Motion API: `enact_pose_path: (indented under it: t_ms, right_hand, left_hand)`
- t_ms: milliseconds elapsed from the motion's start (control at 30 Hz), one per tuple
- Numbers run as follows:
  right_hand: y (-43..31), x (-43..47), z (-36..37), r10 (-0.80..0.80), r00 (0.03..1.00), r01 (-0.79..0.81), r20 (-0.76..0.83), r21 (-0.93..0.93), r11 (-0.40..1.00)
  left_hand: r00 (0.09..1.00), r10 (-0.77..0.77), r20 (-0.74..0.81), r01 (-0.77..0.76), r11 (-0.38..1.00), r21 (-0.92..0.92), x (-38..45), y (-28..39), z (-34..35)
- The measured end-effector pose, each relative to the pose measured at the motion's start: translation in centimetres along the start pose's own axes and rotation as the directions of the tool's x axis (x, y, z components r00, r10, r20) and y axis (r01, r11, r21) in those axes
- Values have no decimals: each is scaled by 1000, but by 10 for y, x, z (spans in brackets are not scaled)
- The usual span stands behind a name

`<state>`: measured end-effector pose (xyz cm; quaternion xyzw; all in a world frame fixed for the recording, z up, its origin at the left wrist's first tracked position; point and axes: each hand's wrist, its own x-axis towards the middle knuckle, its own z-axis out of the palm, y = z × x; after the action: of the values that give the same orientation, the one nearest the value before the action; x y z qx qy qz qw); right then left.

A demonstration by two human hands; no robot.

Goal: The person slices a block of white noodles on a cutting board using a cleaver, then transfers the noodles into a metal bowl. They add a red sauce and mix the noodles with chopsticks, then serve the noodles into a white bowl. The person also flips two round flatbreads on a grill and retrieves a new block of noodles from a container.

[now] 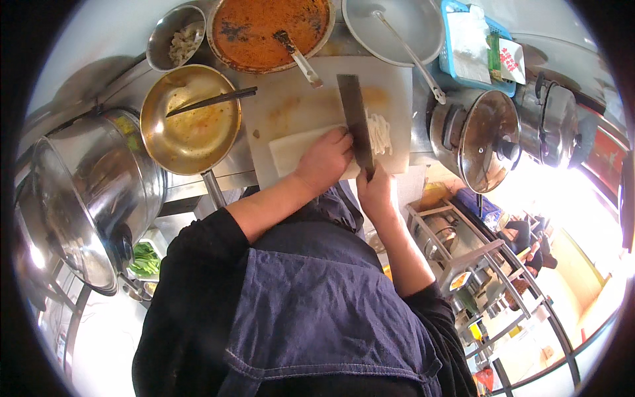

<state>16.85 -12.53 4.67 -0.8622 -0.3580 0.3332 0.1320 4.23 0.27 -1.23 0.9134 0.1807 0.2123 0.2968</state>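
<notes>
My right hand (374, 186) is closed round the handle of a kitchen cleaver (358, 119), whose long blade points away from me over a pale cutting board (307, 74). On the left of the blade, my left hand (330, 154) rests with curled fingers on a flat white sheet of food (287, 149), perhaps dough. Its fingertips are close to the blade. Thin white strips (379, 134) lie in a small heap just right of the cleaver. Whether the blade's edge touches the sheet is hidden.
Left of the board stands a golden pan (198, 144) with dark chopsticks (211, 101) across it. Behind are a basin of red sauce (258, 30) with a ladle, a metal bowl (154, 47) and a grey basin (412, 30). Lidded pots (446, 134) and a blue basket (449, 54) stand right.
</notes>
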Motion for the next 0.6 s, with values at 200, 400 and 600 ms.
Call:
enact_pose_path:
  t_ms: [200, 400, 600]
  right_hand:
    - [17, -8, -1, -135, 982, 158, -135, 176, 972]
    - [10, -55, -30, 19, 996, -21, 88, 20, 1000]
    - [-9, 16, 8, -52, 993, 69, -105, 171, 983]
  left_hand:
    - [1000, -22, 16, 21, 997, 70, -6, 3, -5]
    - [992, -81, 92, 77, 996, 50, -9, 0, -5]
    - [1000, -10, -7, 11, 996, 86, 0, 0, -5]
